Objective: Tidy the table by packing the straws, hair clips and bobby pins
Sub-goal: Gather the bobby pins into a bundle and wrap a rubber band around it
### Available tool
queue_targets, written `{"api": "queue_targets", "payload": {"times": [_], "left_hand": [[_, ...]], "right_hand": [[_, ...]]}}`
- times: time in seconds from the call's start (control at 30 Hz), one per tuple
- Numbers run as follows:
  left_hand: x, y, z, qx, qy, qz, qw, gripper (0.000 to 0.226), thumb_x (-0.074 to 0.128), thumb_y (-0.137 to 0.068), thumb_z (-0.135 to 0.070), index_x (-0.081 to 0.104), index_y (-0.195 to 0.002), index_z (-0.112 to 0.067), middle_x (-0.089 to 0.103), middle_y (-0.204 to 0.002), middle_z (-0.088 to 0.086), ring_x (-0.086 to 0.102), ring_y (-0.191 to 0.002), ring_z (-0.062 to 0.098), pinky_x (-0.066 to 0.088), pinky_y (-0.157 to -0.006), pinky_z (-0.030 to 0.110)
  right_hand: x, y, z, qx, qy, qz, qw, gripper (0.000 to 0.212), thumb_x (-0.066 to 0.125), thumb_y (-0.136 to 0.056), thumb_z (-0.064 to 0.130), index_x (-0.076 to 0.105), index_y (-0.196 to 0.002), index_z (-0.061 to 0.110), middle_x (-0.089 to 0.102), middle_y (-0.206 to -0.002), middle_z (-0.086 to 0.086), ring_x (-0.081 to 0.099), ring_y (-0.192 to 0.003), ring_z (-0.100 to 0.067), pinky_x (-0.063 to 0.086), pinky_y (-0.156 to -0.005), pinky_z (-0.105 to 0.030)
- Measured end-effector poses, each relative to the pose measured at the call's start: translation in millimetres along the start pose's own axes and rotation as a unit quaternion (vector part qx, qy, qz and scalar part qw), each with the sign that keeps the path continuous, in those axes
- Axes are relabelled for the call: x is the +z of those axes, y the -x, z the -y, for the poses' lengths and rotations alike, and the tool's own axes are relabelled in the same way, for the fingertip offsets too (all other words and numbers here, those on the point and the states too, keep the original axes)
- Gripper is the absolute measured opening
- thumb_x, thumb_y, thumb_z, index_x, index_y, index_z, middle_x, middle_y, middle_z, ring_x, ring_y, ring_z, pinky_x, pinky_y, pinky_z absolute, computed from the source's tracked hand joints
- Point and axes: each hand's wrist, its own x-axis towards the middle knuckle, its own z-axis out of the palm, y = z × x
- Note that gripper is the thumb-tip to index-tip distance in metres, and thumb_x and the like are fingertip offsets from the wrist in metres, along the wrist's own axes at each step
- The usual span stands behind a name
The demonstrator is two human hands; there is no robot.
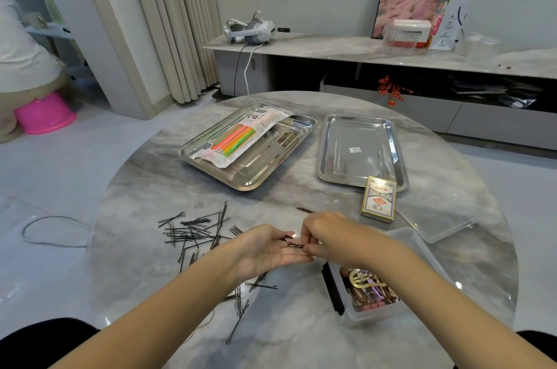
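Black bobby pins [193,233] lie scattered on the marble table [156,175], with more below my wrists [241,302]. My left hand [265,251] is palm up with a few bobby pins [294,244] lying across its fingers. My right hand [328,236] pinches those pins at their right end. A clear plastic box [416,243] under my right forearm holds hair clips [367,287]. A pack of coloured straws [238,136] lies in the left steel tray [253,181].
An empty steel tray [361,148] sits at the right back. A box of playing cards [379,199] leans on its front rim. A clear lid [437,224] lies right of the cards. A person sits on a pink stool [45,115] at the far left.
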Motion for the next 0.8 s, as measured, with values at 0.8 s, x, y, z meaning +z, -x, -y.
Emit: {"api": "queue_targets", "payload": {"times": [0.8], "left_hand": [[9.7, -4.1, 12.7, 0.169, -0.210, 0.009, 0.963, 0.028, 0.021, -0.104, -0.016, 0.046, -0.100, -0.003, 0.059, -0.081, 0.009, 0.064, -0.065, 0.014, 0.057, -0.071, 0.024]], "right_hand": [[9.2, -19.1, 0.6, 0.185, -0.460, -0.174, 0.851, 0.006, 0.068, -0.081, 0.001, 0.074, -0.080, 0.002, 0.066, -0.060, -0.003, 0.058, -0.042, 0.005, 0.044, -0.045, -0.007]]}}
